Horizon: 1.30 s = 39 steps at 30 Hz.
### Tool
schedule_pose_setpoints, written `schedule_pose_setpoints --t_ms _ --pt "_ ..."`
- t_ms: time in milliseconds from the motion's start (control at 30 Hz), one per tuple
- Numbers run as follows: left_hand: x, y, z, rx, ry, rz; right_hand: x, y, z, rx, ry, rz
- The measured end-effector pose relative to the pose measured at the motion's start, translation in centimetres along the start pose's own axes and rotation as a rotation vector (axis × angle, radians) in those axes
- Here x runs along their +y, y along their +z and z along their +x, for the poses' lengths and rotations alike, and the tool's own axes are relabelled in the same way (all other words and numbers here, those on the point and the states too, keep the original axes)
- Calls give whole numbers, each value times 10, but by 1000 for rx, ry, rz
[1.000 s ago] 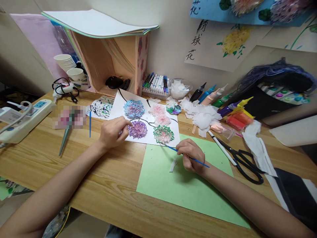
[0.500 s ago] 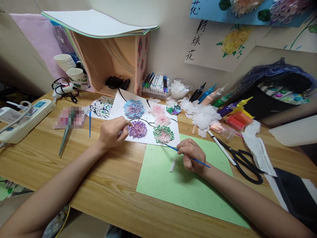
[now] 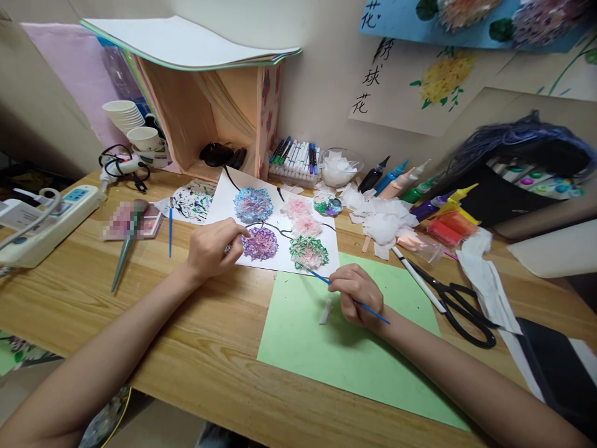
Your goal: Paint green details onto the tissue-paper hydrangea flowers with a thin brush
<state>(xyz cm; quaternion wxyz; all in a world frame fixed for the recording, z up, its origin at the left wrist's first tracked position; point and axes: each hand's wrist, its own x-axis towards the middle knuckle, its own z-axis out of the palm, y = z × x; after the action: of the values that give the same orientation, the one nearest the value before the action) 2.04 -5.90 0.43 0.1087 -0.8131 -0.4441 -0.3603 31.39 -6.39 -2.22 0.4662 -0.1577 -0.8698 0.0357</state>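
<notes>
A white sheet (image 3: 280, 255) with several tissue-paper flowers lies on the wooden desk (image 3: 153, 323). My left hand (image 3: 212, 249) rests curled on the sheet's left edge, fingers beside the purple flower (image 3: 260, 243); a small dark item shows under the fingertips. My right hand (image 3: 357, 295) grips a thin blue paintbrush (image 3: 321, 279), its tip touching the green-and-pink flower (image 3: 308, 251). That hand sits over a light green paper (image 3: 336, 361), next to a small white scrap (image 3: 326, 311).
Black scissors (image 3: 459, 305) and a white pen (image 3: 417, 280) lie to the right, near squeeze bottles of paint (image 3: 396, 177) and white tissue (image 3: 380, 218). Markers (image 3: 296, 158) line the wall. A power strip (image 3: 51, 218), another blue brush (image 3: 170, 230) and paper cups (image 3: 124, 115) sit on the left.
My right hand has shifted slightly left and the brush tip has moved closer onto the green-and-pink flower. My left hand has stayed in place.
</notes>
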Motion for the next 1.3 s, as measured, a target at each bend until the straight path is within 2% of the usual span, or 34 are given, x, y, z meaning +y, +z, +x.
schedule_pose_setpoints --t_ms 433,1300 --pt "0 0 0 19 39 -15 0 4 -1 -34 31 -26" --pt "-2 0 -1 17 29 5 -2 -3 1 -3 3 -64"
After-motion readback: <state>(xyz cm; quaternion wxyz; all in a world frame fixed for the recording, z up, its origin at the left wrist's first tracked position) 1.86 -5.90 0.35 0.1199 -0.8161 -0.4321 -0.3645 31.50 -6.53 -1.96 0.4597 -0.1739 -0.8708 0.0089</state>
